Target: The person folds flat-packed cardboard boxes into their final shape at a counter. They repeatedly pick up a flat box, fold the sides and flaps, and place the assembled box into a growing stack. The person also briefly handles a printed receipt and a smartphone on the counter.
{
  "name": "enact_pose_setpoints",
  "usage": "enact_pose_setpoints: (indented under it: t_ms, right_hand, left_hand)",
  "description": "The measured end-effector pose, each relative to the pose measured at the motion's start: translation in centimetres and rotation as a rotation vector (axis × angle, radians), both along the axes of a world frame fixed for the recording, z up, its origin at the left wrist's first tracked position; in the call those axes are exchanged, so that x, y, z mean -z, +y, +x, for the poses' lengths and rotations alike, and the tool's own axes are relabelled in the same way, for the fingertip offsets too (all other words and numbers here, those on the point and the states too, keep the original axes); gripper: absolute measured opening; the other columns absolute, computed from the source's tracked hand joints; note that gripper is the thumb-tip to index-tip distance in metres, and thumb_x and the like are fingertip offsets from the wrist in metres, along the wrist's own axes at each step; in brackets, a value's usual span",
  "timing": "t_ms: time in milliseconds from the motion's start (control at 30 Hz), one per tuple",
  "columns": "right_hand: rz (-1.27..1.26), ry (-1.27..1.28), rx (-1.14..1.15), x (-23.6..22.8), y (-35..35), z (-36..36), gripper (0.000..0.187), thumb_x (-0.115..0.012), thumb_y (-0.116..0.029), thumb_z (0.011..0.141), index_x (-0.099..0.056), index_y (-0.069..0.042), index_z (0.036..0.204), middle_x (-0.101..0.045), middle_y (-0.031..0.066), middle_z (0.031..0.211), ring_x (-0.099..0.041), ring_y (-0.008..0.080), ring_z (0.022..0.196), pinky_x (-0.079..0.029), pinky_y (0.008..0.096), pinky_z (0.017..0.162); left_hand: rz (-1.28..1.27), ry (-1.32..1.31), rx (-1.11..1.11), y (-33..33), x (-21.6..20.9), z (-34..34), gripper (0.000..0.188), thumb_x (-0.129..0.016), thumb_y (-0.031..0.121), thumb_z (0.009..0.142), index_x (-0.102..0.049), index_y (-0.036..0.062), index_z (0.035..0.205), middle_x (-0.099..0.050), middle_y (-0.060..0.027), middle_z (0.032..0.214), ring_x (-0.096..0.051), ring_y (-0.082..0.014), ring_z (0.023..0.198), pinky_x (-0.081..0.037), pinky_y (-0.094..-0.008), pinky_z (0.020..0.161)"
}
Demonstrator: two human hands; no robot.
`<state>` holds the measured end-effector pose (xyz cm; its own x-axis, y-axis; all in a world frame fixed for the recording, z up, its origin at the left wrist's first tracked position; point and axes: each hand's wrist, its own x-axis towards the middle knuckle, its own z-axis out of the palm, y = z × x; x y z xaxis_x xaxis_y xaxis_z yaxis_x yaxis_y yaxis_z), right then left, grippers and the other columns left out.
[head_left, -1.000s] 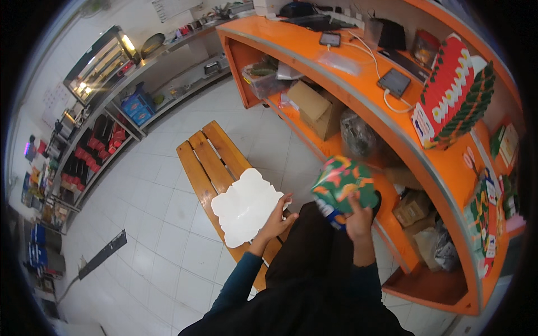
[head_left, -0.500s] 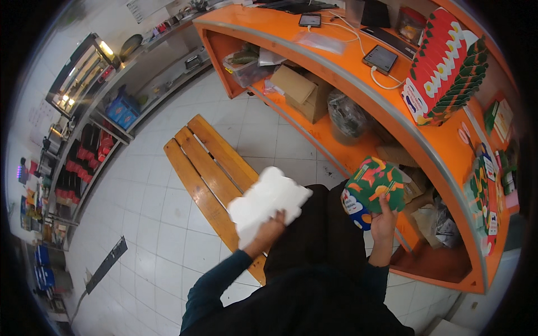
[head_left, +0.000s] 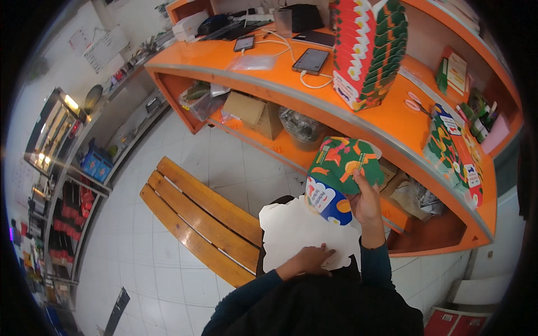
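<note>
A white die-cut cardboard blank (head_left: 291,232) with notched edges lies across my lap. My left hand (head_left: 315,259) rests on its near part, fingers stretched over the surface. In my right hand (head_left: 367,204) is a flat printed carton (head_left: 344,168), green with red and orange shapes and a blue panel. The thumb lies on its green face, while the other fingers are mostly hidden behind it. The carton's lower end overlaps the far edge of the white blank.
A slatted wooden bench (head_left: 202,218) stands to my left. Along the far and right side curves an orange counter (head_left: 252,70), bearing stacked red-and-green cartons (head_left: 370,56), two phones, scissors (head_left: 417,103) and more printed cartons (head_left: 457,154). Boxes and bags fill its shelf.
The white blank has moved right onto my lap, with my left hand now flat on it. My right hand has brought the carton left, over the blank. The view has turned right.
</note>
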<state>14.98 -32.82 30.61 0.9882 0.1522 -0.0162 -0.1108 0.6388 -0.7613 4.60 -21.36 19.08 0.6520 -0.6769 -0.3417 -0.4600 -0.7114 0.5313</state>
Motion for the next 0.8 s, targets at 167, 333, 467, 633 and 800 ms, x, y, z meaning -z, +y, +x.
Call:
enact_pose_setpoints:
  t_ms: [167, 333, 467, 633, 800]
  right_hand:
    - [0.017, 0.007, -0.085, -0.4, 0.4, -0.1, 0.028, -0.049, -0.012, 0.082, -0.043, -0.006, 0.108, -0.053, 0.0044, 0.101, -0.055, 0.0142, 0.087, -0.048, 0.0281, 0.071]
    - [0.276, -0.007, -0.144, -0.9, 1.9, 0.0, 0.027, -0.045, -0.013, 0.083, -0.043, -0.005, 0.109, -0.053, 0.0058, 0.104, -0.056, 0.0146, 0.085, -0.048, 0.0282, 0.07]
    - [0.234, -0.107, -0.133, -1.8, 2.5, 0.0, 0.027, -0.046, -0.012, 0.083, -0.044, -0.004, 0.109, -0.053, 0.0071, 0.104, -0.055, 0.016, 0.088, -0.047, 0.0296, 0.074]
    - [0.14, -0.052, -0.341, -1.0, 3.8, 0.1, 0.036, -0.047, -0.007, 0.079, -0.038, -0.004, 0.115, -0.048, 0.0088, 0.111, -0.05, 0.0203, 0.1, -0.041, 0.0337, 0.085]
    - [0.072, -0.194, -0.563, 1.8, 6.6, -1.6, 0.036, -0.047, -0.011, 0.082, -0.037, -0.007, 0.117, -0.046, 0.0066, 0.112, -0.045, 0.0188, 0.104, -0.038, 0.0361, 0.088]
  left_hand:
    - [-0.504, 0.129, -0.48, 7.4, -1.0, 3.0, 0.032, -0.059, 0.02, 0.074, -0.052, 0.0033, 0.101, -0.055, -0.0136, 0.096, -0.052, -0.0258, 0.082, -0.042, -0.0293, 0.072]
    - [-0.931, -0.566, -1.033, 10.3, -7.5, 4.0, 0.014, -0.058, 0.006, 0.071, -0.049, -0.0002, 0.081, -0.05, -0.0093, 0.073, -0.05, -0.02, 0.074, -0.041, -0.0284, 0.065]
    - [-0.627, -0.701, -1.021, 13.2, -10.4, 3.4, 0.016, -0.059, 0.005, 0.07, -0.049, 0.0008, 0.082, -0.048, -0.0108, 0.081, -0.05, -0.0216, 0.078, -0.04, -0.0287, 0.068]
    - [-1.445, -0.313, -0.762, 11.2, -13.0, 3.8, 0.061, -0.063, 0.015, 0.065, -0.035, 0.0071, 0.118, -0.042, -0.012, 0.114, -0.039, -0.0212, 0.108, -0.029, -0.0283, 0.091]
    - [-1.673, 0.127, -0.802, 8.6, -12.5, 5.2, 0.071, -0.056, 0.017, 0.064, -0.024, 0.0049, 0.125, -0.035, -0.0134, 0.122, -0.034, -0.0215, 0.113, -0.025, -0.0284, 0.095]
